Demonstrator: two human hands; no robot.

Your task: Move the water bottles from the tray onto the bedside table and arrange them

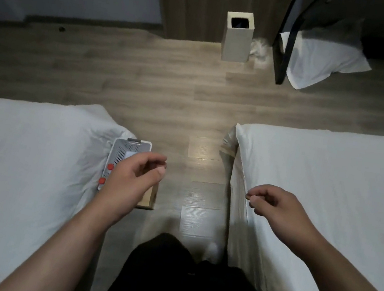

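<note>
**Loose, empty hands by the tray**

The left hand [131,178] and right hand [276,205] hover with fingers [158,161] loosely curled, holding nothing. Just behind the left hand, a white perforated plastic tray [126,150] sits on a wooden counter [150,200]. The red caps of two water bottles [110,166] show at the tray's left edge, beside the rumpled white bed [22,157].
</note>
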